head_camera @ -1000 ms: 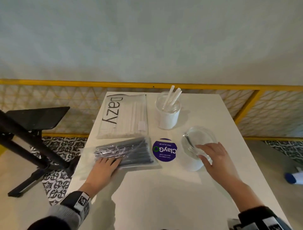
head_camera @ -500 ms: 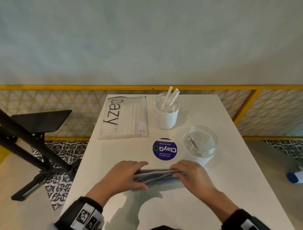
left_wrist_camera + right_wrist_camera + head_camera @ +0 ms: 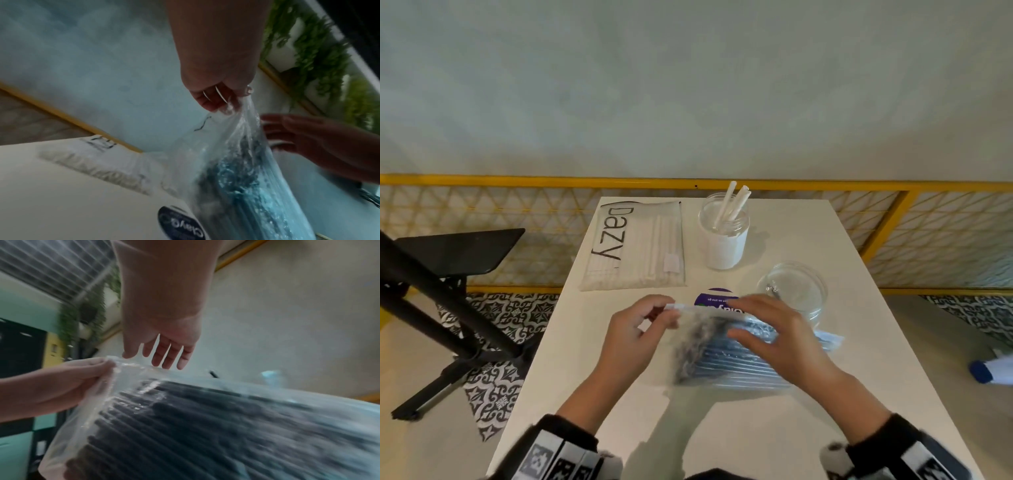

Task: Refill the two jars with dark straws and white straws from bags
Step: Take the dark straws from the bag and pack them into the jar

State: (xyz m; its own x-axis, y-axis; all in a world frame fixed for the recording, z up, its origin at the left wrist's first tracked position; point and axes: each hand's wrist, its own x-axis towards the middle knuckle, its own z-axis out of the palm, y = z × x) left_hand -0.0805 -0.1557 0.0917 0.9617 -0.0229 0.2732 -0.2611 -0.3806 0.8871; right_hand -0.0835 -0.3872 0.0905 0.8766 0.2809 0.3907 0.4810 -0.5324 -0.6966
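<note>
A clear bag of dark straws (image 3: pixel 736 366) is tilted above the table's near middle. My left hand (image 3: pixel 657 313) pinches its top left edge, shown close up in the left wrist view (image 3: pixel 224 104). My right hand (image 3: pixel 751 330) hovers over the bag with straight fingers, its fingertips (image 3: pixel 164 363) at the bag's rim (image 3: pixel 144 369). A flat white-straw bag (image 3: pixel 640 246) printed "Dazy" lies at the far left. The jar (image 3: pixel 724 240) beside it holds a few white straws. A second glass jar (image 3: pixel 796 287) stands to the right, just beyond my right hand.
A round purple sticker (image 3: pixel 714 298) on the white table (image 3: pixel 756 428) is partly hidden by the bag. A yellow railing (image 3: pixel 517 180) runs behind the table. A black stool and stand (image 3: pixel 448 260) are on the left, off the table.
My right hand left the glass jar and came to the dark-straw bag. Both hands drew the bag toward me, and my left hand lifted its end off the table.
</note>
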